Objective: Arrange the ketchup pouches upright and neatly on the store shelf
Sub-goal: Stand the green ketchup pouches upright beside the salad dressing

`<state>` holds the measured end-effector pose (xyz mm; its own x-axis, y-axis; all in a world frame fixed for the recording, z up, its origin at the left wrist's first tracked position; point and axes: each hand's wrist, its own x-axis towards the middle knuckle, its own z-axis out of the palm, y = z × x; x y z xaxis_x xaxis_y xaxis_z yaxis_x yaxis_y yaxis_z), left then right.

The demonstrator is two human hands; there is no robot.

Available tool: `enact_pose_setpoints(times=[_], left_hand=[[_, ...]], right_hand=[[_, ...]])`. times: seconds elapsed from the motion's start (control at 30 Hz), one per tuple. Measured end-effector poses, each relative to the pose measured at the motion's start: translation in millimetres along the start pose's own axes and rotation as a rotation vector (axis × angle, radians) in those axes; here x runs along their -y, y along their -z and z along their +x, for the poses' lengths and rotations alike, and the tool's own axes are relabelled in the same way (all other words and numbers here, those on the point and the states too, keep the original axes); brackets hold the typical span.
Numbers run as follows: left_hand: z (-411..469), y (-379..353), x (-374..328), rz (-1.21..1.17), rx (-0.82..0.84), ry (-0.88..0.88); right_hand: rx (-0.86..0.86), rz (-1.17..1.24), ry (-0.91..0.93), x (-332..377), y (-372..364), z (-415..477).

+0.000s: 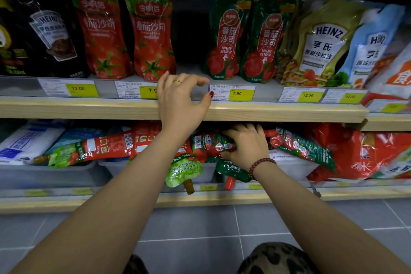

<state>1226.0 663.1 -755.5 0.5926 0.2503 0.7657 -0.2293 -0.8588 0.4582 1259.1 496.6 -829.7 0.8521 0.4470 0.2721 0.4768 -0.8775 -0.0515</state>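
Note:
On the upper shelf (pixel 278 110) two red ketchup pouches (pixel 153 35) and two green-and-red ketchup pouches (pixel 224 40) stand upright, with a gap between the pairs. My left hand (pixel 182 98) hovers at that shelf's front edge below the gap, fingers loosely curled, holding nothing. On the lower shelf several ketchup pouches lie flat. My right hand (pixel 246 144) grips one lying green-and-red pouch (pixel 211 144). Another green-and-red pouch (pixel 298 144) lies to its right, and a red pouch with a green top (pixel 89 149) lies to the left.
A black Heinz pouch (pixel 51 35) stands at the upper left; Heinz salad dressing bags (pixel 322 46) lean at the upper right. Price tags (pixel 242 93) line the shelf rail. Grey bins (pixel 55 173) and red bags (pixel 367 155) fill the lower shelf. Grey floor tiles (pixel 200 229) lie below.

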Motion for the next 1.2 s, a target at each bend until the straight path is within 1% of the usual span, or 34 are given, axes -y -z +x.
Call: enact_pose_setpoints(times=[0.23,0.37,0.43,0.5,0.63,0.73,0.83,1.0,1.1,1.2], left_hand=[[0.3,3.8,-1.7,-0.061,0.024,0.026],[0.9,7.7,-2.7,-0.095,0.062,0.033],[0.1,10.3,-2.6,-0.128,0.073,0.019],[-2.7,13.4,-3.1,-0.168,0.091,-0.017],[-7.1,16.1,-9.5,-0.223,0.17,-0.099],[-6.1,18.7,-17.3,-0.286,0.251,-0.088],[-1.7,23.0,-27.6,-0.37,0.345,-0.095],[10.3,33.3,-47.1,-0.458,0.556,-0.153],[10.9,39.2,-48.4,-0.416,0.6,-0.242],[10.8,38.8,-50.9,-0.21,0.623,-0.308]], right_hand=[[-0.049,-0.017,0.153,-1.3,2.1,-6.2],[-0.144,0.002,0.269,-1.2,9.7,-15.5],[-0.185,0.025,0.288,-1.9,15.4,-20.7],[-0.2,0.078,0.257,-4.7,22.2,-24.3],[-0.192,0.183,0.198,-10.7,38.6,-30.6],[-0.165,0.303,0.146,-12.9,60.4,-32.7],[-0.128,0.382,0.132,-16.2,90.3,-30.0],[0.022,0.348,0.19,-17.5,143.2,-19.5],[0.051,0.329,0.203,-19.9,171.2,-10.9],[0.044,0.313,0.179,-22.9,193.8,1.2]])
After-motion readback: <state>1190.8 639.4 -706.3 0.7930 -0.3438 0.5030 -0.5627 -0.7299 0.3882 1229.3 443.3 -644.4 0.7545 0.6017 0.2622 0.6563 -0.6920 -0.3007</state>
